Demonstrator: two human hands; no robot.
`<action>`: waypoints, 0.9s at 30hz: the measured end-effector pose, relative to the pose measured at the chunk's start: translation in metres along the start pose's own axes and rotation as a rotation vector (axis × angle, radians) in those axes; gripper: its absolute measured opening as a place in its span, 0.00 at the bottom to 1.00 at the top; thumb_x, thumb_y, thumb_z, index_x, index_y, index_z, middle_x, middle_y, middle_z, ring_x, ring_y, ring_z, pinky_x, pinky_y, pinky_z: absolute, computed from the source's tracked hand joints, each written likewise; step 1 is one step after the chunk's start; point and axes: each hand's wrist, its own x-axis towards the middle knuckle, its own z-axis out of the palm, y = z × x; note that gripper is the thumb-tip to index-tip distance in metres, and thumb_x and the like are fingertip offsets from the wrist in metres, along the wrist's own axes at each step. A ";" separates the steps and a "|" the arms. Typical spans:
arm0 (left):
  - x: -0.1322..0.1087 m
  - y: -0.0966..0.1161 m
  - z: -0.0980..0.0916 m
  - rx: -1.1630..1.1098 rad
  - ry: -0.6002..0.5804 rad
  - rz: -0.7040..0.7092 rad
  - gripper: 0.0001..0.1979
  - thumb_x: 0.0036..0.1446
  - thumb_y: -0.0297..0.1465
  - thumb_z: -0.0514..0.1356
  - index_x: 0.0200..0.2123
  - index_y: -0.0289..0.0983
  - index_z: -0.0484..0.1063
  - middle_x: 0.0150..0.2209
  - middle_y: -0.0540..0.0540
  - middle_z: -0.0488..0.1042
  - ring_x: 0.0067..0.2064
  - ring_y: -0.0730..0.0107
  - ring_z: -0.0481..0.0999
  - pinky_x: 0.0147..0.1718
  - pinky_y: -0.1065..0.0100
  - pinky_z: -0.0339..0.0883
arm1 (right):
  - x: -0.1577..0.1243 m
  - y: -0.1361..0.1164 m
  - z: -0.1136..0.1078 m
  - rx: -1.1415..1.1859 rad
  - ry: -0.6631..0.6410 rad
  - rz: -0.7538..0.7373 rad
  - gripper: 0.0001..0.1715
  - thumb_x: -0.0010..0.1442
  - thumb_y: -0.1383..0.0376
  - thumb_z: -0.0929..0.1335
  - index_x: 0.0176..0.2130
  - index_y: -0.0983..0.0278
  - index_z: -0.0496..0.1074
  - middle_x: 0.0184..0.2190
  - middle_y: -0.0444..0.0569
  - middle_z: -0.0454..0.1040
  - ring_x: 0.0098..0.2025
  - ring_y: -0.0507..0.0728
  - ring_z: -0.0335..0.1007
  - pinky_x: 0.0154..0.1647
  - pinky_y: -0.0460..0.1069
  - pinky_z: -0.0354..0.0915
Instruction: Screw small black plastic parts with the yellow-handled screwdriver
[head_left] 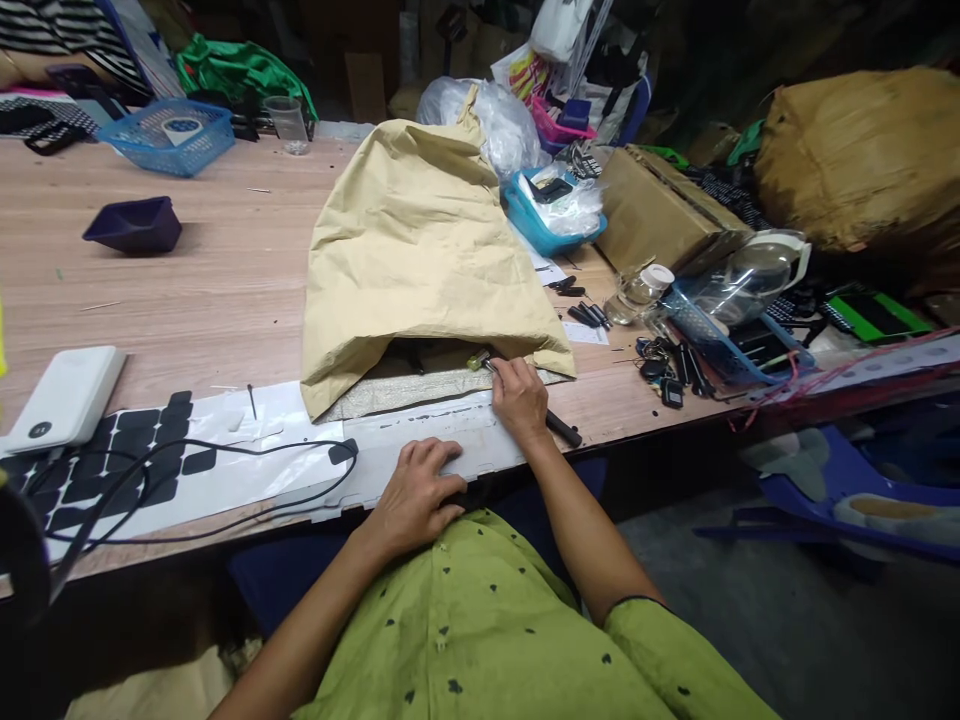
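Head view: right grip [520, 400] closed around cylindrical black-handled tool [562, 428], left grip [421, 490] loosely spread, creased tan cover [427, 240] beyond.

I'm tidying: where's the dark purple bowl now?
In the head view, the dark purple bowl sits at left on the table, nearer than the blue basket there.

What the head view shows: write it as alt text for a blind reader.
A person's right hand holds a black-handled tool at the open near edge of a beige cover on a table; the left hand is near the table's front edge. A white device lies at left.
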 end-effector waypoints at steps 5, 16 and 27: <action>0.018 -0.010 -0.011 -0.003 0.037 0.007 0.12 0.58 0.36 0.66 0.46 0.46 0.80 0.54 0.42 0.75 0.56 0.51 0.70 0.56 0.50 0.62 | 0.000 -0.002 0.001 -0.023 0.023 0.002 0.18 0.68 0.69 0.61 0.50 0.61 0.76 0.37 0.53 0.72 0.41 0.61 0.65 0.42 0.52 0.61; 0.113 -0.079 -0.090 0.479 0.008 -0.450 0.26 0.54 0.20 0.57 0.51 0.46 0.80 0.45 0.40 0.75 0.48 0.48 0.76 0.42 0.59 0.68 | 0.003 -0.006 0.002 -0.015 -0.005 0.012 0.17 0.68 0.69 0.62 0.50 0.62 0.76 0.38 0.53 0.72 0.42 0.61 0.65 0.41 0.52 0.61; 0.098 -0.067 -0.083 0.377 0.035 -0.357 0.10 0.58 0.32 0.65 0.44 0.45 0.79 0.44 0.44 0.78 0.49 0.52 0.73 0.45 0.60 0.65 | 0.004 -0.010 0.002 -0.027 -0.004 0.021 0.16 0.68 0.68 0.63 0.49 0.62 0.77 0.37 0.53 0.72 0.41 0.61 0.64 0.41 0.52 0.60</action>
